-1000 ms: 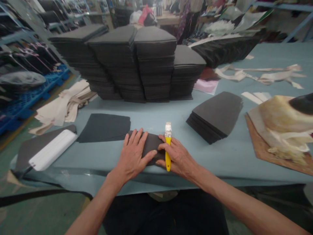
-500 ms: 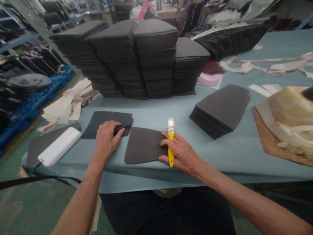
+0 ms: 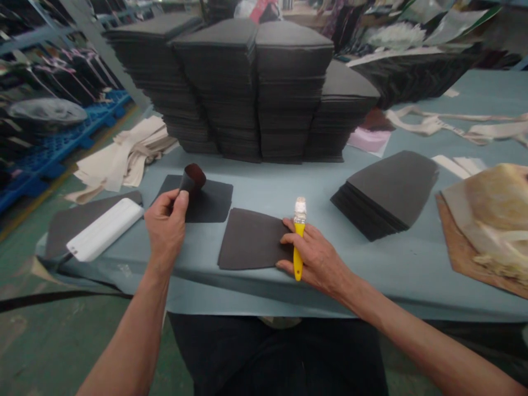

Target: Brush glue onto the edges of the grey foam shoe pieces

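Observation:
My left hand (image 3: 167, 228) pinches the near corner of a dark foam sheet (image 3: 204, 199) and curls it up off the pale blue table (image 3: 256, 190), showing a brownish underside. My right hand (image 3: 315, 256) rests on the right edge of a second dark sheet (image 3: 251, 246) lying flat near the table's front edge. Between its fingers it grips a yellow-handled brush (image 3: 297, 236) with a white tip that points away from me.
Tall stacks of dark sheets (image 3: 256, 82) fill the back of the table. A lower pile (image 3: 385, 192) lies to the right, next to glue-stained paper on a brown board (image 3: 487, 231). A white roller-like block (image 3: 105, 228) sits on a grey piece at left. Cream strips hang off the left edge.
My left hand left the near sheet, reached left to the other sheet, and has now lifted and curled its corner. My right hand stayed on the near sheet with the brush.

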Demonstrator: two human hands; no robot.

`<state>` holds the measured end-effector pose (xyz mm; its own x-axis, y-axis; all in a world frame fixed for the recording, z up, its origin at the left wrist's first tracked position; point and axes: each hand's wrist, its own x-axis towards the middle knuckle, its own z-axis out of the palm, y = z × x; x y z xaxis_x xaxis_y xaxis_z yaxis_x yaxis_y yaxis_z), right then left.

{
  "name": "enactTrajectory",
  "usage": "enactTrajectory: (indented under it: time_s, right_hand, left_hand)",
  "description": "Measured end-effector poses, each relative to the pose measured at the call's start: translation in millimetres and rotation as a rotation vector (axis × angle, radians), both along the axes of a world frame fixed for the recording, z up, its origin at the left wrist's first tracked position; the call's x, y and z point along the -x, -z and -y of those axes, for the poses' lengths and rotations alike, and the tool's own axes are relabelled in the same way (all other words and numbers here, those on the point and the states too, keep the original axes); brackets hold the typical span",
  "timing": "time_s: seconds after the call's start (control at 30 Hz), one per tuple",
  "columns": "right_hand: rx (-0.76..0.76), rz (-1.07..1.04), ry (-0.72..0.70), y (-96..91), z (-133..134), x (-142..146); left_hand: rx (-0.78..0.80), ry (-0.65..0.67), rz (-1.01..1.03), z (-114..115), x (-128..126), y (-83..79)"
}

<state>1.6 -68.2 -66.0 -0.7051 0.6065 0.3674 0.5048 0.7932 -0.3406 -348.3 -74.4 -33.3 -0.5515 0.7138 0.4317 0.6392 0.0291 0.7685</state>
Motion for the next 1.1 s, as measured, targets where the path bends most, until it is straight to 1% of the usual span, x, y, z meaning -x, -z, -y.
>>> enactTrajectory:
  time_s: [0.13, 0.2, 0.27, 0.33, 0.43, 0.53, 0.6, 0.67, 0.77, 0.9, 1.0, 1.03, 1.1]
  right_hand:
    - [-0.09, 0.037, 0.026, -5.5, 1, -1]
    - [-0.124, 0.012, 0.024, -13.2, 3, 0]
    - [-0.129, -0.035, 0.015, -24.8, 7, 3]
    - [-0.077, -0.105, 0.013, -38.2, 11, 12]
    - [0.076, -0.256, 0.021, -55.0, 15, 33]
    - [0.208, -0.341, 0.113, -64.0, 17, 56]
    - [0.252, -0.376, 0.191, -66.9, 17, 67]
    - [0.265, -0.402, 0.258, -68.2, 18, 74]
    - [0.271, -0.4, 0.339, -67.7, 19, 79]
    - [0.271, -0.422, 0.358, -63.6, 19, 80]
    - [0.239, -0.457, 0.358, -62.5, 17, 77]
    - [0.223, -0.463, 0.36, -63.0, 16, 74]
    - [0.196, -0.454, 0.371, -64.6, 13, 67]
  left_hand:
    - [-0.041, -0.009, -0.007, 20, -14, -8.2]
    - [-0.048, 0.007, -0.02, 31, -25, -10.1]
    - [-0.052, 0.05, -0.046, 42, -39, -10.1]
    - [-0.061, 0.103, -0.083, 52, -53, -8.3]
    - [-0.099, 0.175, -0.168, 65, -75, -3.1]
    - [-0.13, 0.229, -0.268, 74, -93, 4.0]
    - [-0.125, 0.264, -0.3, 79, -102, 9.2]
    - [-0.116, 0.286, -0.305, 82, -109, 14.1]
    - [-0.115, 0.279, -0.295, 82, -117, 19.8]
    - [-0.116, 0.277, -0.291, 81, -122, 22.7]
    - [-0.124, 0.278, -0.296, 84, -120, 23.2]
    - [-0.13, 0.257, -0.298, 86, -117, 23.5]
    - [-0.121, 0.167, -0.298, 92, -109, 25.2]
